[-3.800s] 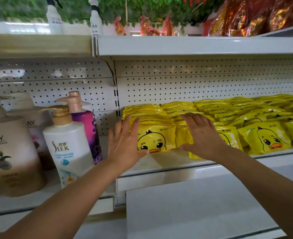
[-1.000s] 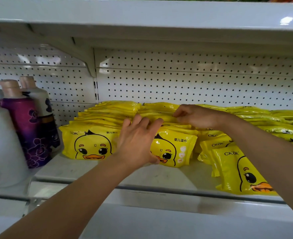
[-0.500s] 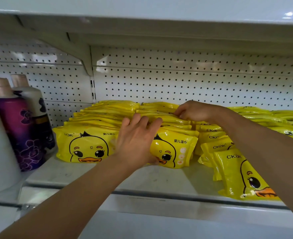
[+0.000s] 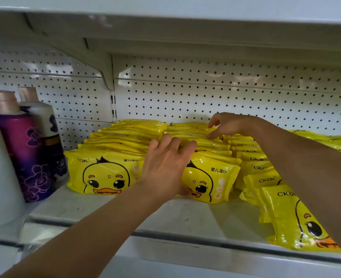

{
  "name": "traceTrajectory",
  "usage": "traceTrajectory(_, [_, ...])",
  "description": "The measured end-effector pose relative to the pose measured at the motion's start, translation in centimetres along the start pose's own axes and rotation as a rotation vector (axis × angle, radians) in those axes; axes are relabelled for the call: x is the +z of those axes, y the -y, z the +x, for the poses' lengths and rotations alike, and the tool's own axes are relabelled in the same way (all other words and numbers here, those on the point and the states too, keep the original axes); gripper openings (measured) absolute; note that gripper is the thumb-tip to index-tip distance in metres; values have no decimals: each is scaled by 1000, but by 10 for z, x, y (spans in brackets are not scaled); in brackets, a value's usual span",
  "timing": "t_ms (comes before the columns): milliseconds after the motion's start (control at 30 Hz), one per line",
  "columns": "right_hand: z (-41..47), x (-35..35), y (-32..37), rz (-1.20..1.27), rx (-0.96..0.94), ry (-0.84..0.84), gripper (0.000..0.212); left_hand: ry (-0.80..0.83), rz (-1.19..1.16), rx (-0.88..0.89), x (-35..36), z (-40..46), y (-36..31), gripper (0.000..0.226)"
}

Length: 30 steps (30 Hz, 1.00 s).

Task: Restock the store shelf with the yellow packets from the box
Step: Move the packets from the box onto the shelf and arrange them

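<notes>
Yellow duck-print plastic packets (image 4: 105, 173) sit in rows on the white metal shelf (image 4: 109, 209). Left hand (image 4: 165, 165) lies flat, fingers straight, pressing the front ones; right hand (image 4: 228, 124), loosely spread, fingertips touching the back row.

Both bare forearms are stretched forward. The left hand (image 4: 166, 167) is held flat, palm forward, fingers straight and close together. The right hand (image 4: 228, 125) is reached further back, fingers loosely bent downward, nothing gripped.
</notes>
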State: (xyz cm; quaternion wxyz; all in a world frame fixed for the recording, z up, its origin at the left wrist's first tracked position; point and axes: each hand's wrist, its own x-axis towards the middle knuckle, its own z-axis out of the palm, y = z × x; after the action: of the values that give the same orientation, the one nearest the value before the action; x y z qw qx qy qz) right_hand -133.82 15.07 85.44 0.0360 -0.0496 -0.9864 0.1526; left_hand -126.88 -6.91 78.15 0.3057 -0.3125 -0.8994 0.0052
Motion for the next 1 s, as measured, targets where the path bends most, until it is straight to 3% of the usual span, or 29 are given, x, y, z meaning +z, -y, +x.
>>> traceTrajectory(133, [5,8,0,32,3,113,45,-5,2,-3,0,-1,0,106])
traceTrajectory(267, [5,9,-1,35,-28,119,33,-4,4,-4,0,-1,-1,105])
traceTrajectory(400, [8,6,0,8,-38,111,40,7,1,-17,0,-1,-1,106])
traceTrajectory(567, [18,3,-1,19,-18,55,42,14,-1,-28,2,3,-1,107])
traceTrajectory(733, [27,0,-8,113,-12,-71,26,-1,-7,-17,5,5,1,106])
traceTrajectory(800, [32,-2,-10,30,-13,-138,31,-14,-6,-8,5,5,0,106])
traceTrajectory(1000, [47,6,-8,-237,0,-63,38,14,9,-17,3,5,1,109])
